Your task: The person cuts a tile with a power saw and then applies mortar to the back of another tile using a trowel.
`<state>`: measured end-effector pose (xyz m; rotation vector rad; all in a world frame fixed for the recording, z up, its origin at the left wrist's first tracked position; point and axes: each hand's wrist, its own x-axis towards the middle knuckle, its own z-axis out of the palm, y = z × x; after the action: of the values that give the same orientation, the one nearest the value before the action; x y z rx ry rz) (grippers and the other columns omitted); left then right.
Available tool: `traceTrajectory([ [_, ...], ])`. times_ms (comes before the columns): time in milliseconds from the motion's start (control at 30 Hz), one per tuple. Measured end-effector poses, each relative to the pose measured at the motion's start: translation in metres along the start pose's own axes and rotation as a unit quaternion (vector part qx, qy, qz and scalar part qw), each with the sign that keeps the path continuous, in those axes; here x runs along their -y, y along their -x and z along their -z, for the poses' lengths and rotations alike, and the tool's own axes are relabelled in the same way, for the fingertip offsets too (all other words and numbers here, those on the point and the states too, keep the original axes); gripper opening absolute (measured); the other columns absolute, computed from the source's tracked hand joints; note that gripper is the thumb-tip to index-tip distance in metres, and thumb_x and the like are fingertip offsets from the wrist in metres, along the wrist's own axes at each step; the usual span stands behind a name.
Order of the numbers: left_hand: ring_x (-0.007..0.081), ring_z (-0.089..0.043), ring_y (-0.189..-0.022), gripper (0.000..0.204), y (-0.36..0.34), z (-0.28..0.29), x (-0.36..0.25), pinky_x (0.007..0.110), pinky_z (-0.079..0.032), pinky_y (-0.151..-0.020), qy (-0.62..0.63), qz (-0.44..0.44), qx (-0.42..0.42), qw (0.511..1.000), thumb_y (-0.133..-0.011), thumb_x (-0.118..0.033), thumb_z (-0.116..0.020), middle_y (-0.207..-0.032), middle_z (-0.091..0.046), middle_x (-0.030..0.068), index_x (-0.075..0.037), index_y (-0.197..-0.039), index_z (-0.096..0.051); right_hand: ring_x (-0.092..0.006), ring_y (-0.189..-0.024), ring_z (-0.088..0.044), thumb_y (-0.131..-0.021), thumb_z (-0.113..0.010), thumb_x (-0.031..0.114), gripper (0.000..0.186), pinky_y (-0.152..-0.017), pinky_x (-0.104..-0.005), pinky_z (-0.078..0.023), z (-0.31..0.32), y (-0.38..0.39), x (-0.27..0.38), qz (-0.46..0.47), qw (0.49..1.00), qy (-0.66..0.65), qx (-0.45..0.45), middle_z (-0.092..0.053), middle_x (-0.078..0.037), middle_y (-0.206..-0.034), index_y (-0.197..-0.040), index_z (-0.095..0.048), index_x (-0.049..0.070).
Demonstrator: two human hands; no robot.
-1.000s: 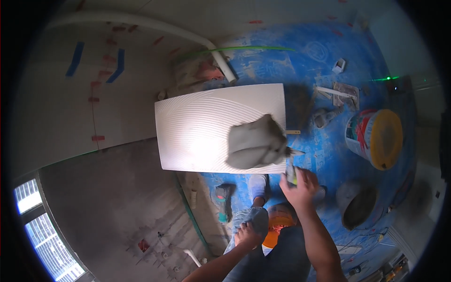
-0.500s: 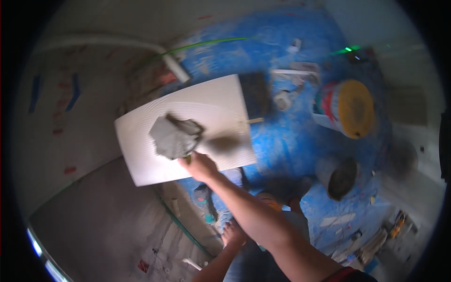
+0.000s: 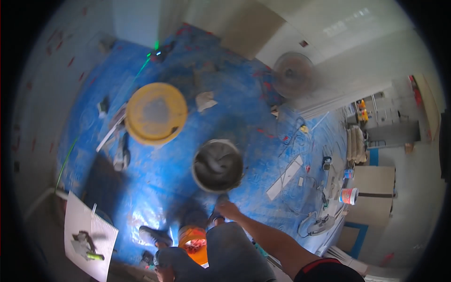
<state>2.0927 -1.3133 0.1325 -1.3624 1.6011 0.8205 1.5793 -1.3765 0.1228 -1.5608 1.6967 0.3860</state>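
My right hand [image 3: 228, 210] reaches forward beside my right shoe, close to the near rim of a round bucket [image 3: 195, 175] of wet grey mortar [image 3: 217, 162]; blur hides what its fingers do. At my left knee, low in the picture, my left hand [image 3: 164, 273] is only partly visible, its fingers indistinct. To the left is a large white tile [image 3: 75, 211] with a ridged face. On it rests a trowel with a yellow-green handle [image 3: 95, 256], next to a lump of grey mortar [image 3: 82, 240].
A tub with a yellow lid [image 3: 156, 113] stands beyond the mortar bucket on the blue floor sheet [image 3: 164, 164]. An orange bucket [image 3: 193, 244] sits between my legs. A white strip [image 3: 284, 177], cables and tools lie to the right. A green laser line [image 3: 141, 70] glows at the far left.
The view has swung right, from the tile to the mortar bucket. My right hand has let go of the mortar-loaded trowel, which now lies on the tile, and has moved toward the bucket.
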Motion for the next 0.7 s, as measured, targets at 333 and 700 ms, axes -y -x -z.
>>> traceTrajectory([
  [333, 0.0437, -0.042, -0.129, 0.057, 0.002, 0.096, -0.232, 0.055, -0.036, -0.105, 0.087, -0.122, -0.146, 0.978, -0.094, -0.043, -0.053, -0.135, -0.053, 0.0241, 0.0, -0.13, -0.054, -0.0375, -0.091, -0.065, -0.091, -0.048, 0.02, 0.025, -0.076, -0.0492, -0.054, 0.061, 0.172, -0.366, -0.263, 0.96, 0.018, -0.091, -0.066, -0.019, -0.094, -0.088, -0.068, 0.005],
  [700, 0.0416, -0.054, -0.118, 0.067, -0.015, 0.224, -0.42, 0.049, -0.038, -0.105, 0.168, -0.047, 0.003, 0.985, -0.091, -0.051, -0.055, -0.126, -0.058, 0.0255, 0.003, -0.13, -0.052, -0.0431, -0.109, -0.059, -0.089, -0.049, 0.035, 0.042, -0.096, -0.0486, -0.047, 0.112, 0.051, -0.457, -0.335, 0.931, -0.142, -0.033, -0.065, -0.024, -0.114, -0.103, -0.069, 0.001],
])
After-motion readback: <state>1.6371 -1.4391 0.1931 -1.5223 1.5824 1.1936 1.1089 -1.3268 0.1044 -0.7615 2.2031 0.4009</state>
